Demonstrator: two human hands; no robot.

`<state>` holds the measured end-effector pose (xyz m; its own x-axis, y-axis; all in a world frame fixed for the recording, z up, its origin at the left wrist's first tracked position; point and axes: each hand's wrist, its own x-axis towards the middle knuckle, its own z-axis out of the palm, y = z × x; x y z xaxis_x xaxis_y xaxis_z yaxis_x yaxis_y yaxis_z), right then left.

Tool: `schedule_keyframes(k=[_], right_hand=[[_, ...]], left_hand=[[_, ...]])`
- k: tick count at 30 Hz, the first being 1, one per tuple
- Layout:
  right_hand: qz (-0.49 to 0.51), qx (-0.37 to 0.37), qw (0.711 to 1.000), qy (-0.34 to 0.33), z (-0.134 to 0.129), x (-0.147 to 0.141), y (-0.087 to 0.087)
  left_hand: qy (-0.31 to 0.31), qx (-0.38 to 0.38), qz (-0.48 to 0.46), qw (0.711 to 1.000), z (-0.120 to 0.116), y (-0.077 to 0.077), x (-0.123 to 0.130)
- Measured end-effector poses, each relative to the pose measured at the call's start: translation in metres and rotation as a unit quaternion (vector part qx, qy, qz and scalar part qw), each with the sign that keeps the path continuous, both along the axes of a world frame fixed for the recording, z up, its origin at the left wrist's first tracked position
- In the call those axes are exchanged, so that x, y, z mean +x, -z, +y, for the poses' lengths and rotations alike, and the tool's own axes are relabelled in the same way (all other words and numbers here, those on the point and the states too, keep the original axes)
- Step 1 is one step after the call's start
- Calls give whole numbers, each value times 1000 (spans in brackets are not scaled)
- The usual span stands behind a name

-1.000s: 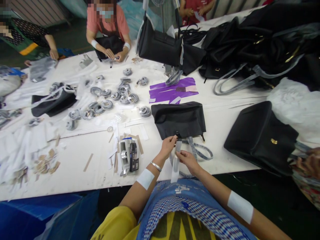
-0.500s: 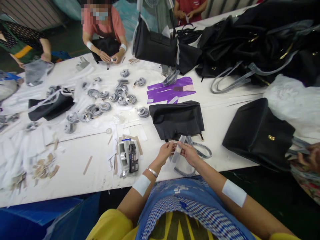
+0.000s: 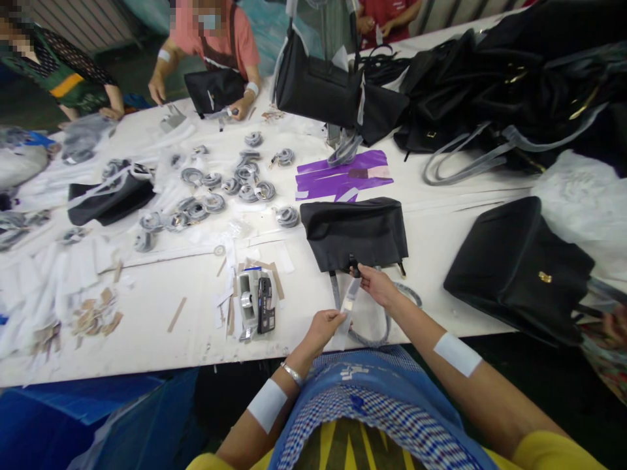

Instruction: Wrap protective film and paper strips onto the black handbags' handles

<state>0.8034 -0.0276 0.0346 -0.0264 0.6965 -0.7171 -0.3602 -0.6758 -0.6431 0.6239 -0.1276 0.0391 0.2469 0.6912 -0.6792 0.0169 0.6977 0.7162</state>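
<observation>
A black bag (image 3: 353,230) lies on the white table, with a plastic-wrapped strap (image 3: 375,334) looping below it. My left hand (image 3: 324,328) is closed on the lower part of a translucent strip (image 3: 347,304). Just above and to the right, my right hand (image 3: 373,284) pinches the strip's upper end beside a small black tab at the bag's lower edge. How far the tab lies within those fingers cannot be made out. A grey tape dispenser (image 3: 248,302) with a black side stands left of my hands.
Coiled grey straps (image 3: 246,171) lie beyond the dispenser, near purple sheets (image 3: 341,176). Another black bag (image 3: 519,261) is at the right, and a black bag pile (image 3: 470,85) at the back right. Co-workers stand across the table; a person's hand shows at the right edge.
My left hand has moved down toward the table's front edge with the strip. My right hand has moved slightly up to the bag's tab. The co-worker opposite has spread their hands apart.
</observation>
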Motion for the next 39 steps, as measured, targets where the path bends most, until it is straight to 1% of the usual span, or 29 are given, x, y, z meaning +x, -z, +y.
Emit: schedule_keyframes(k=[4,6,8,10,12,14,17,19,24,27,31,35,39], right_hand=[[-16,8,1000,15,-4,-4,7],[-20,10,1000,21,-8,-7,8],[-26,13,999,24,-10,-9,7],[-33,23,999,26,-10,-10,5],[-42,36,998,26,-8,-11,2],[-60,51,997,25,-8,-11,0],[-92,70,993,25,-10,-11,-2],[-102,77,991,25,-12,-10,-3],[-96,60,993,14,-15,-7,-4],[-86,33,996,-7,-7,-2,-4],[-87,15,996,-32,11,2,2],[-102,54,993,-34,18,-2,7],[-107,96,988,-51,9,0,5]], left_hand=[[-13,13,12,1000,1,12,2],[-33,35,29,998,7,19,4],[-53,74,56,994,16,24,6],[-37,132,90,986,27,25,8],[1,182,117,976,38,21,11],[27,202,127,971,48,16,14],[27,205,129,970,57,9,20],[16,204,131,970,62,8,24],[-44,195,135,970,78,10,38],[-69,180,139,971,86,10,44],[-79,158,144,974,89,10,45],[-102,140,141,975,93,12,47],[-141,112,147,973,107,17,58]])
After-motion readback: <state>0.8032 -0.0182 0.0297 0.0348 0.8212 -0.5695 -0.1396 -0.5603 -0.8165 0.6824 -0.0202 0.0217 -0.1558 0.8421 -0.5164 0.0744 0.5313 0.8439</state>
